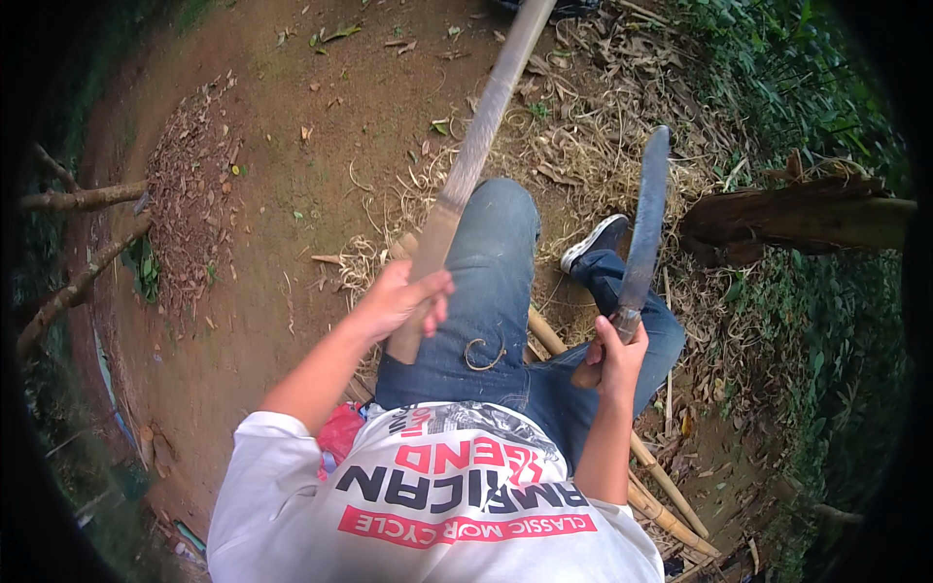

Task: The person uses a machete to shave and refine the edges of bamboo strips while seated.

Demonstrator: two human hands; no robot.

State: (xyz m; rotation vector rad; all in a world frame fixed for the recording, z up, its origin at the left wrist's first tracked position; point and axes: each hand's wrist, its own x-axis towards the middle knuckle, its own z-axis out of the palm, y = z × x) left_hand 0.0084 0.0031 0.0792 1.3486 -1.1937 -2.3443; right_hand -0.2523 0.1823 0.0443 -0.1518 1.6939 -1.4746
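Note:
A long, flat bamboo slat [486, 121] slants from my left thigh up past the top edge of the view. My left hand [397, 299] is closed around its near part, thumb across the face. In my right hand [617, 361] is the handle of a machete [646, 214]. Its dark, broad blade points up and away, apart from the slat, above my bent right leg. One curled shaving [485, 354] lies on my jeans near the lap. The slat's far end is out of view.
Pale curled shavings [583, 146] and dry leaves cover the ground ahead. A thick log [797, 216] lies at the right, beside green plants. Bamboo poles [671, 486] stretch under my right leg toward the lower right. Branches [87, 199] jut in from the left.

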